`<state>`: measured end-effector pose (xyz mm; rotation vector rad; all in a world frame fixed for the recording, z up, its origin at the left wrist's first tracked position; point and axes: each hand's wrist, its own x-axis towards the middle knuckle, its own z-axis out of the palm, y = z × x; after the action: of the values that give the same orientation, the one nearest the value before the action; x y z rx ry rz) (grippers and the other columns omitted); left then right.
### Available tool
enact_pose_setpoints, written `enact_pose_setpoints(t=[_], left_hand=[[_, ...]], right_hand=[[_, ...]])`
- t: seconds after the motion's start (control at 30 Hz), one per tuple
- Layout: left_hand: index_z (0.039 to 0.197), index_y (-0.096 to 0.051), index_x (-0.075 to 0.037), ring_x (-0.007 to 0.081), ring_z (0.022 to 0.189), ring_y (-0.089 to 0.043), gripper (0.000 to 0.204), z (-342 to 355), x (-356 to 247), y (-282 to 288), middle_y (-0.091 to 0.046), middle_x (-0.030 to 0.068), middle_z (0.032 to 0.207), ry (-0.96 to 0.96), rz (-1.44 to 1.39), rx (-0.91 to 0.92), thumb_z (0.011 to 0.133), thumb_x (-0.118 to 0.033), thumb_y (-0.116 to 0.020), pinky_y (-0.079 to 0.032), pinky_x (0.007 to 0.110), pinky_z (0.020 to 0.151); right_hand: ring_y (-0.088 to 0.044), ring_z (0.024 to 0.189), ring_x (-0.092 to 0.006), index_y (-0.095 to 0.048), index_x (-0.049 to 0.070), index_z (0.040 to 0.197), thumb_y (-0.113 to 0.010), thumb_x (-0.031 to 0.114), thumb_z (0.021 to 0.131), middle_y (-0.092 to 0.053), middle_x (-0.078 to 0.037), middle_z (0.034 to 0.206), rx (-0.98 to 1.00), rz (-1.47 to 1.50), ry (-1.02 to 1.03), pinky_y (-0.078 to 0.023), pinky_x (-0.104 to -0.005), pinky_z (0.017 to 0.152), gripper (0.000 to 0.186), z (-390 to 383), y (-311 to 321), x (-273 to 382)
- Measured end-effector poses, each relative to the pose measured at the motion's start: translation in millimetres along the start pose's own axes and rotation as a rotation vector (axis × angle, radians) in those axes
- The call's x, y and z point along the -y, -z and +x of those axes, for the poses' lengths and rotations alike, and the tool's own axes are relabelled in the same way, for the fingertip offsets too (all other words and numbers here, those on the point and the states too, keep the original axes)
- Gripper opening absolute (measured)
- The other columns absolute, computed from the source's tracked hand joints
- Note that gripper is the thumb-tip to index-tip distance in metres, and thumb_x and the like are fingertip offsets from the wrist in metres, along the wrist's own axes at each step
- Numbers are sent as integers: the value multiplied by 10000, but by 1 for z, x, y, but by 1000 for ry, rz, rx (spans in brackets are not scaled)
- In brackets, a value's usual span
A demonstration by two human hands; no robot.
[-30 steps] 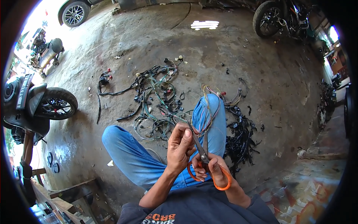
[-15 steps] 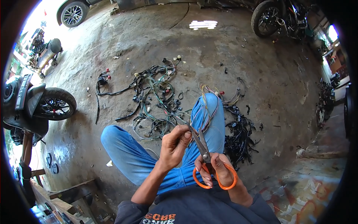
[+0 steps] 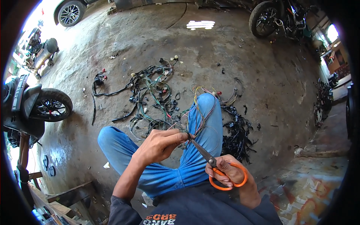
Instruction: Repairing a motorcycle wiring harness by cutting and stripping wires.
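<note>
My left hand (image 3: 163, 144) pinches a dark piece of the wiring (image 3: 189, 134) near my right knee (image 3: 205, 107), over which thin coloured wires are draped. My right hand (image 3: 228, 172) grips scissors (image 3: 204, 154) with orange handles, the blade tips at the left fingertips. A tangled wiring harness with connectors (image 3: 155, 86) lies on the floor in front of my legs. Beside my right leg is a pile of black scraps, like torn tape (image 3: 240, 133).
A scooter's front wheel (image 3: 50, 104) stands at the left near flip-flops (image 3: 48, 165). A motorbike (image 3: 273, 20) is at the back right, a car wheel (image 3: 69, 14) at the back left. A wooden frame (image 3: 67, 198) is at the lower left.
My left hand has rolled over, now showing its back, and moved a little down and left. The scissors have moved slightly right and their blades look closer together.
</note>
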<state>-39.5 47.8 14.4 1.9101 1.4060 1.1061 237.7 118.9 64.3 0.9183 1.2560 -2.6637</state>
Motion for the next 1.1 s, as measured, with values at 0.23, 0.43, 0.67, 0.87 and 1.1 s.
enact_pose_setpoints(t=[0.23, 0.43, 0.67, 0.87, 1.1], left_hand=[[1154, -680, -24, 92, 570, -489, 215, -4, -4, -17, -528, -16, 680, 298, -372, -256, 1033, -148, -552, -388, 265, 533], [1209, -562, 21, 33, 566, -346, 343, 0, -25, -46, -412, -47, 674, 346, -833, -368, 1077, -286, -487, -284, 213, 522], [1149, -522, -6, 42, 622, -401, 245, -4, -31, -56, -547, 16, 893, 264, -923, -522, 1070, -237, -504, -342, 218, 544], [1119, -525, -12, 44, 699, -461, 180, -12, -24, -57, -569, 28, 953, 248, -670, -461, 1054, -178, -537, -375, 213, 579], [1031, -596, 8, 72, 572, -421, 91, -9, -17, -62, -504, 31, 633, 162, -448, -505, 1010, -81, -594, -349, 258, 513]], right_hand=[[-403, 394, -33, -562, -33, 969, -487, 725, 897, -422, 34, 552, -132, -22, 278, -380, -192, 369, 766, 5, 4, 1], [-487, 750, -150, -572, 12, 1177, -703, 549, 886, -504, -81, 891, -389, -615, 476, -425, -298, 659, 625, 34, -9, -10], [-562, 803, -263, -640, 38, 1137, -837, 161, 769, -532, -97, 905, -728, -1033, 822, -477, -378, 706, 435, 53, -31, 11], [-576, 816, -276, -668, 68, 1151, -841, 184, 751, -531, -90, 897, -724, -1192, 848, -480, -397, 711, 451, 49, -35, 22], [-589, 786, -267, -677, 78, 1140, -845, 205, 751, -527, -90, 883, -708, -1256, 773, -493, -395, 682, 443, 43, -35, 26]])
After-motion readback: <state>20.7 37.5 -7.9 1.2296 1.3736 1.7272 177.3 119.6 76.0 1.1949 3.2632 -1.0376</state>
